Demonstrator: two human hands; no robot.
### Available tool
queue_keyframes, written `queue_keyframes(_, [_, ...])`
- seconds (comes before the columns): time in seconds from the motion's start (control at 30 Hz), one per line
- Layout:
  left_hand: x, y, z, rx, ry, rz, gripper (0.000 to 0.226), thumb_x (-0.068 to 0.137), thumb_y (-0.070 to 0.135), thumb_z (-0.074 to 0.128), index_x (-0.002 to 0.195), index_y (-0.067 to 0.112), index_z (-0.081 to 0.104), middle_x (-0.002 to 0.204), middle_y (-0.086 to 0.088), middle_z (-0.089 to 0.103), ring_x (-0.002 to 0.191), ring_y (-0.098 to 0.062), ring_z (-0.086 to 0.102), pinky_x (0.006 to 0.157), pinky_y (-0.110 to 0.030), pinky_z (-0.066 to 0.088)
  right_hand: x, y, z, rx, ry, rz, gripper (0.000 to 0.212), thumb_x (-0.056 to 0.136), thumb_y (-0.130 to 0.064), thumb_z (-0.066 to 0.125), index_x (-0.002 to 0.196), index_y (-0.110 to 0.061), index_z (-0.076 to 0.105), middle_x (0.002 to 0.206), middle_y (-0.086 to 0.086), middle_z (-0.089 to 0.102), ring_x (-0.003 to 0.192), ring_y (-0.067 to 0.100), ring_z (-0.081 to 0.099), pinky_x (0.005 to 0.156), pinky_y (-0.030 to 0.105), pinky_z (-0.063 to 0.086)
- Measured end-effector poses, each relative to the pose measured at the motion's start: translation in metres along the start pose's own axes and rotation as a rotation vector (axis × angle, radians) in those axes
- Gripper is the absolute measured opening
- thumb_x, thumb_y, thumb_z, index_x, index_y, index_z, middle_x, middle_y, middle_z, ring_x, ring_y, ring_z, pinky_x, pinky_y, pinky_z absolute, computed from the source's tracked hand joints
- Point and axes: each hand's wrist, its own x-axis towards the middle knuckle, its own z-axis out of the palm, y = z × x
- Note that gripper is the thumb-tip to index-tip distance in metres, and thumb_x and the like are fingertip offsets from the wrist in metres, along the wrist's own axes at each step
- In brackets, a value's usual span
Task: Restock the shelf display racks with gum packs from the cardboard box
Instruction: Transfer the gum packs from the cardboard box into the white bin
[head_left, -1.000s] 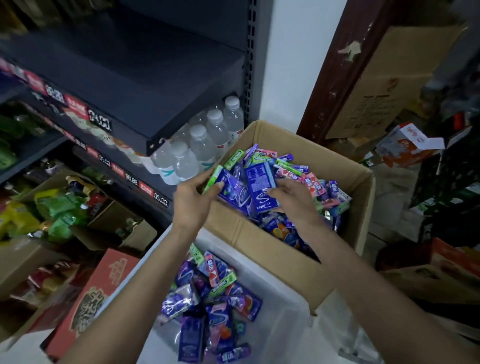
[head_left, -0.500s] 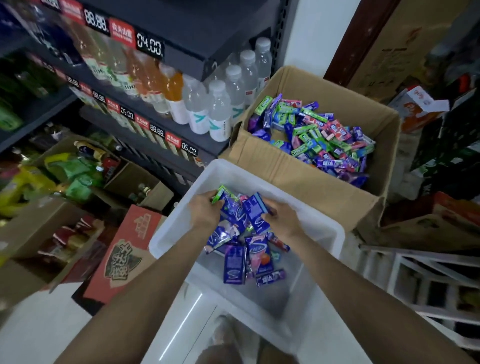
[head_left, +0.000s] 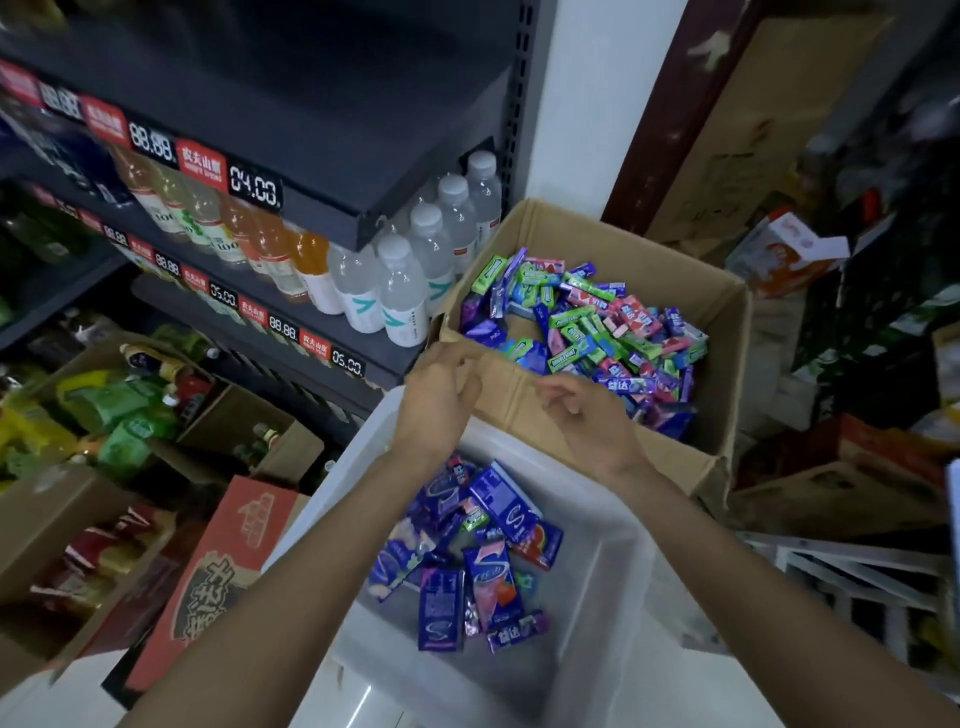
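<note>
Cardboard box (head_left: 722, 312) of gum packs (head_left: 597, 322) beyond both empty, loosely curled grips, left hand (head_left: 434, 400), right hand (head_left: 589, 421)

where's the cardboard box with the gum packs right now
In the head view the cardboard box sits right of centre, behind the white bin, with its left corner by the clear water bottles on the shelf.

The open brown cardboard box (head_left: 613, 244), flaps up, stands beside the shelf and holds a loose heap of gum packs (head_left: 597, 322) in green, purple, blue and pink, while more packs (head_left: 467, 561), mostly purple-blue, lie jumbled in the white bin (head_left: 613, 597) in front of it.
</note>
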Motion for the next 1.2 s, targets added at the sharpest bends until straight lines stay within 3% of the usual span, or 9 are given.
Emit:
queue_keyframes(0.13, [0.056, 0.021, 0.021, 0.096, -0.038, 0.010, 0.031, 0.087, 0.007, 0.059, 0.118, 0.004, 0.059, 0.117, -0.016, 0.057, 0.109, -0.028, 0.054, 0.092, -0.026, 0.037, 0.050, 0.005, -0.042, 0.023, 0.086, 0.010, 0.027, 0.093, -0.004, 0.049, 0.117, -0.005, 0.062, 0.114, 0.010, 0.064, 0.105, 0.015, 0.058, 0.074, 0.003, 0.038])
queue_keyframes(0.27, [0.105, 0.026, 0.059, 0.260, -0.154, -0.115, 0.039, 0.092, 0.018, 0.057, 0.126, 0.002, 0.048, 0.128, -0.019, 0.047, 0.119, -0.032, 0.046, 0.097, -0.033, 0.033, 0.099, 0.033, -0.066, -0.115, 0.036, 0.086, 0.042, 0.093, -0.012, 0.054, 0.134, -0.012, 0.048, 0.134, 0.010, 0.052, 0.122, 0.023, 0.050, 0.098, 0.029, 0.039])
queue_keyframes(0.37, [0.135, 0.021, 0.091, 0.383, -0.211, -0.240, 0.054, 0.094, 0.023, 0.055, 0.138, 0.001, 0.033, 0.138, -0.020, 0.035, 0.128, -0.035, 0.036, 0.103, -0.038, 0.033, 0.135, 0.059, -0.075, -0.205, -0.079, 0.111, 0.053, 0.094, -0.018, 0.055, 0.143, -0.016, 0.035, 0.146, 0.010, 0.037, 0.134, 0.025, 0.034, 0.110, 0.035, 0.030])
queue_keyframes(0.47, [0.155, 0.013, 0.110, 0.509, -0.142, -0.361, 0.048, 0.094, 0.020, 0.056, 0.131, -0.002, 0.037, 0.133, -0.024, 0.040, 0.121, -0.035, 0.044, 0.099, -0.039, 0.038, 0.162, 0.082, -0.072, -0.310, -0.223, 0.134, 0.061, 0.094, -0.025, 0.054, 0.148, -0.020, 0.024, 0.155, 0.006, 0.021, 0.142, 0.025, 0.019, 0.114, 0.037, 0.022])
queue_keyframes(0.6, [0.167, 0.011, 0.120, 0.602, -0.086, -0.350, 0.030, 0.094, 0.009, 0.053, 0.121, 0.001, 0.043, 0.122, -0.021, 0.052, 0.110, -0.035, 0.056, 0.088, -0.040, 0.046, 0.179, 0.098, -0.063, -0.353, -0.335, 0.132, 0.065, 0.095, -0.028, 0.053, 0.150, -0.022, 0.019, 0.158, 0.000, 0.008, 0.145, 0.022, 0.008, 0.116, 0.035, 0.015])
queue_keyframes(0.7, [0.168, 0.011, 0.121, 0.522, -0.054, -0.309, 0.034, 0.092, 0.009, 0.052, 0.125, 0.002, 0.045, 0.121, -0.020, 0.054, 0.111, -0.037, 0.054, 0.086, -0.041, 0.045, 0.187, 0.102, -0.060, -0.360, -0.360, 0.096, 0.061, 0.096, -0.026, 0.051, 0.150, -0.022, 0.021, 0.158, -0.002, 0.006, 0.145, 0.021, 0.008, 0.116, 0.032, 0.014])
queue_keyframes(0.83, [0.162, 0.007, 0.107, 0.226, 0.046, -0.243, 0.040, 0.089, 0.014, 0.059, 0.128, 0.004, 0.053, 0.119, -0.019, 0.059, 0.107, -0.033, 0.057, 0.091, -0.035, 0.042, 0.199, 0.098, -0.058, -0.454, -0.337, -0.019, 0.054, 0.098, -0.023, 0.045, 0.148, -0.017, 0.026, 0.155, 0.003, 0.016, 0.142, 0.023, 0.015, 0.114, 0.030, 0.019])
queue_keyframes(1.03, [0.157, 0.001, 0.094, -0.002, 0.101, -0.363, 0.031, 0.089, 0.012, 0.061, 0.119, 0.005, 0.057, 0.106, -0.012, 0.067, 0.097, -0.025, 0.064, 0.089, -0.031, 0.050, 0.225, 0.093, -0.049, -0.754, -0.403, -0.312, 0.061, 0.093, 0.001, 0.044, 0.147, -0.021, 0.029, 0.156, 0.001, 0.019, 0.142, 0.022, 0.017, 0.114, 0.030, 0.016])
queue_keyframes(1.2, [0.154, 0.002, 0.094, -0.131, 0.124, -0.474, 0.027, 0.089, 0.011, 0.062, 0.115, 0.004, 0.057, 0.097, -0.003, 0.064, 0.086, -0.015, 0.061, 0.079, -0.023, 0.047, 0.247, 0.087, -0.055, -1.061, -0.541, -0.420, 0.054, 0.093, -0.008, 0.048, 0.143, -0.026, 0.038, 0.154, 0.001, 0.021, 0.140, 0.022, 0.018, 0.109, 0.036, 0.024])
